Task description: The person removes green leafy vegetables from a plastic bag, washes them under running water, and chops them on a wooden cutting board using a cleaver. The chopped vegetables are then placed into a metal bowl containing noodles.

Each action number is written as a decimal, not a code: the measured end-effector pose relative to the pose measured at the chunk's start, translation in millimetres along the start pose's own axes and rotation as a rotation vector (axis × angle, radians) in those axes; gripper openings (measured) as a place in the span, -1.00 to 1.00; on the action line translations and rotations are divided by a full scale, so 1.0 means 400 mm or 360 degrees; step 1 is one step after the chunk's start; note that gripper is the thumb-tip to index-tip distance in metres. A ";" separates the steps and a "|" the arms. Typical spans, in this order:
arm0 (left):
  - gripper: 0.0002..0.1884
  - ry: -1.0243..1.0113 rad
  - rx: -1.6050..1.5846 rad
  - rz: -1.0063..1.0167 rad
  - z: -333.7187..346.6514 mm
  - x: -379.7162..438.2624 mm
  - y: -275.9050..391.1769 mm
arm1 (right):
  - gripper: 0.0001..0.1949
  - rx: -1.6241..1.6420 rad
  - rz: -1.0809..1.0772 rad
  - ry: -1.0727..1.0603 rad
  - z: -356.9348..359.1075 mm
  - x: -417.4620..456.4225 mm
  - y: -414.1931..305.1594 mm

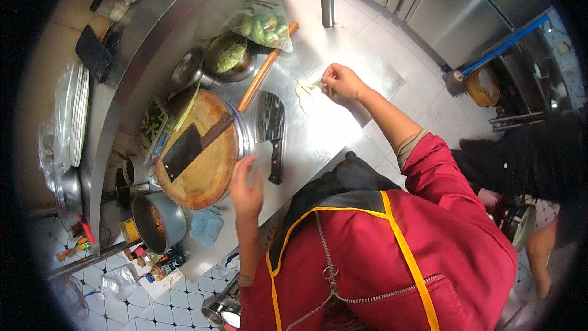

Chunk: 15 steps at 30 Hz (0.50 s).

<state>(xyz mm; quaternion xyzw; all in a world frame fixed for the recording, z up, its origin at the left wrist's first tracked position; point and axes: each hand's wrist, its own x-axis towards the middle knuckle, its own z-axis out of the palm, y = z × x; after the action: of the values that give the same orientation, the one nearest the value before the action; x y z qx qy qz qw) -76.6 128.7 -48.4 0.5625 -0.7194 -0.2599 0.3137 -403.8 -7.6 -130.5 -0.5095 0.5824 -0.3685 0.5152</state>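
Observation:
My right hand (342, 82) pinches a pale vegetable piece at the fingertips, beside a small pile of pale vegetable pieces (305, 96) on the steel counter (317, 156). Blurred, my left hand (246, 188) hangs by the near edge of the round wooden chopping board (202, 184); its fingers are apart and nothing shows in them. A dark-bladed cleaver (183, 151) lies on the board. Between board and pile lies a second cleaver (270, 117) with a black riveted handle. A long green stalk (188, 109) rests across the board's far edge.
A wooden rod (259, 80), a bowl of chopped greens (231, 57) and a bag of green vegetables (262, 25) lie beyond the board. Left stand a deep metal pot (161, 220), a blue cloth (206, 226) and bottles (161, 264). Another person (514, 161) is at the right.

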 end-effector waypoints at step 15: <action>-0.73 -0.0637 -0.1389 -0.0068 0.445 0.539 -0.002 | -0.87 0.0038 -0.0483 -0.0254 -0.137 0.055 -0.185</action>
<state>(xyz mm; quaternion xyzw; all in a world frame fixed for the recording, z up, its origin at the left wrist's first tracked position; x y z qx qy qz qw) -245.1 -77.2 -133.5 0.3320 -0.5777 -0.6472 0.3704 -440.3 -49.7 -53.8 -0.6130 0.4517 -0.4073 0.5043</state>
